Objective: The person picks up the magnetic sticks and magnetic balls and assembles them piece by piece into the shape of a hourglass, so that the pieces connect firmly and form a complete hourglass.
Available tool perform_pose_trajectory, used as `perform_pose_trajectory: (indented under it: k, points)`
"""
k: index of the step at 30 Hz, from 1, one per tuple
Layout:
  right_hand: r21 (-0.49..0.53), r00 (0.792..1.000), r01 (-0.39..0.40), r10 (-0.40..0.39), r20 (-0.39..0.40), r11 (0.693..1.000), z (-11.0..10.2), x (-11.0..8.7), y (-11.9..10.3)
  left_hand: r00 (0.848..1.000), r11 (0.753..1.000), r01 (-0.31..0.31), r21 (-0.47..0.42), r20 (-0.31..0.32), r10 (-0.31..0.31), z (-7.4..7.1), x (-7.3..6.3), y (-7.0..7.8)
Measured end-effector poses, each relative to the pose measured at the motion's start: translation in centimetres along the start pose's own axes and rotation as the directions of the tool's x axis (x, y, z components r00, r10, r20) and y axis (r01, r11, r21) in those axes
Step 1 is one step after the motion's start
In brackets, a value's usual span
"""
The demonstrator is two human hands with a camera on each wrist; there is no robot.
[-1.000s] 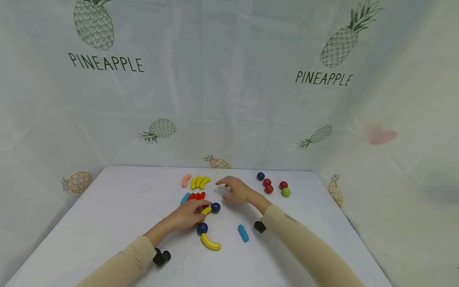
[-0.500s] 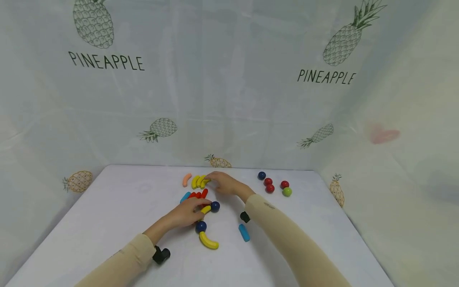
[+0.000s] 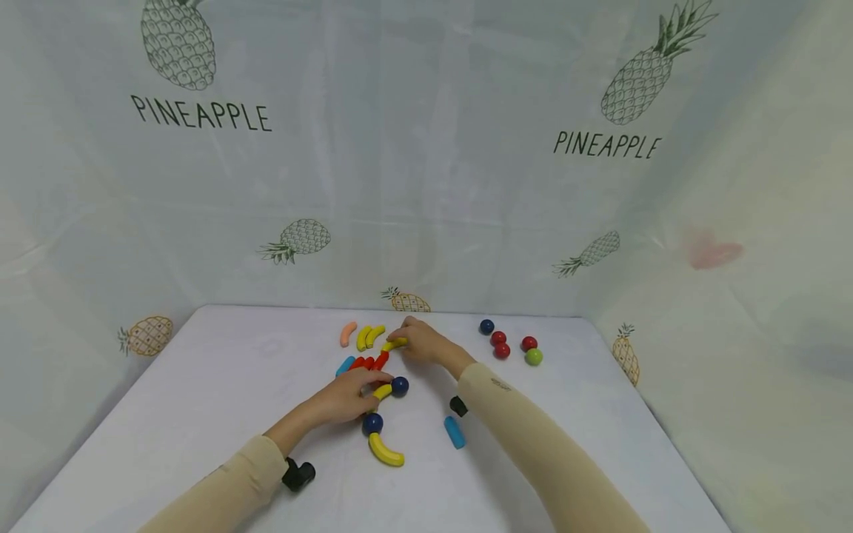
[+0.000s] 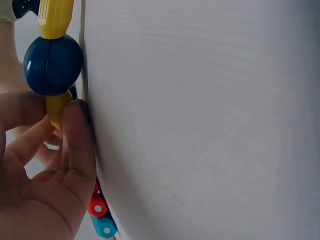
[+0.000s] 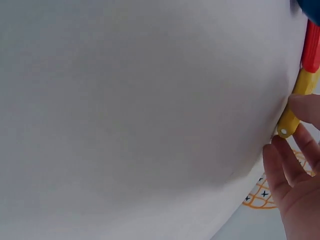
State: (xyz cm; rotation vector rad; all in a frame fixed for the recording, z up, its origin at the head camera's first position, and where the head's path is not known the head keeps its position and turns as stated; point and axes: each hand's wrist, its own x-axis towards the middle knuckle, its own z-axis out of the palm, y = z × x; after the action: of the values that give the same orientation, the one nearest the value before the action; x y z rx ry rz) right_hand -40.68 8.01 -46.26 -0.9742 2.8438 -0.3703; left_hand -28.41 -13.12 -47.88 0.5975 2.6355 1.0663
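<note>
My left hand (image 3: 346,396) pinches a curved yellow toy stick (image 3: 383,392) between thumb and fingers. Dark blue balls (image 3: 400,386) sit at both of its ends; from the nearer ball (image 3: 372,423) another curved yellow stick (image 3: 386,451) runs on. Farther back, my right hand (image 3: 426,343) pinches a second curved yellow stick (image 5: 303,82) by its middle. Its far end meets a red stick (image 5: 312,47) end to end in the right wrist view. In the left wrist view the blue ball (image 4: 53,65) hangs right at my fingertips, joined in line with yellow sticks.
More red sticks (image 3: 358,363) and a blue stick (image 3: 345,365) lie beyond my left hand. Two yellow sticks (image 3: 370,337) and an orange one (image 3: 348,334) are behind them. Red balls (image 3: 498,338), a green ball (image 3: 534,357) and a blue ball (image 3: 487,326) lie back right; a light-blue stick (image 3: 455,432) rests front right.
My right hand has reached left to the row of yellow sticks, taken the rightmost one and drawn it right and nearer to the red stick. The left hand keeps its grip in place.
</note>
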Motion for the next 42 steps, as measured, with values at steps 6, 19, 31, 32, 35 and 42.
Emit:
perform_pose_trajectory:
  k: [6, 19, 31, 32, 35, 42]
  points:
    - [-0.012, 0.999, -0.022, 0.022, -0.041, 1.000, -0.3, -1.0, 0.8, 1.000, 1.000, -0.003, -0.020, -0.013, 0.002, 0.1, -0.1, 0.0]
    - [-0.116, 0.996, 0.069, -0.063, 0.056, 0.991, -0.7, -3.0, 1.6, 1.000, 1.000, 0.002, -0.003, -0.009, -0.002, 0.3, 0.0, 0.0]
    - [-0.156, 0.962, 0.269, -0.258, 0.088, 0.950, -0.6, -6.4, 2.0, 1.000, 1.000, 0.020, 0.012, -0.013, -0.020, 0.3, -0.2, 0.1]
    - [-0.150, 0.962, 0.268, -0.258, 0.085, 0.952, -0.6, -6.6, 2.1, 1.000, 1.000, 0.020, 0.011, -0.012, -0.020, 0.3, -0.2, 0.2]
    - [-0.115, 0.972, 0.232, -0.224, 0.074, 0.966, -0.4, -7.1, 2.2, 1.000, 1.000, 0.015, 0.015, -0.012, -0.015, 0.3, -0.2, 0.2]
    - [0.018, 0.986, 0.163, -0.164, 0.025, 0.986, -0.3, -8.5, 2.3, 1.000, 1.000, 0.020, 0.018, -0.014, -0.020, 0.4, -0.2, 0.5]
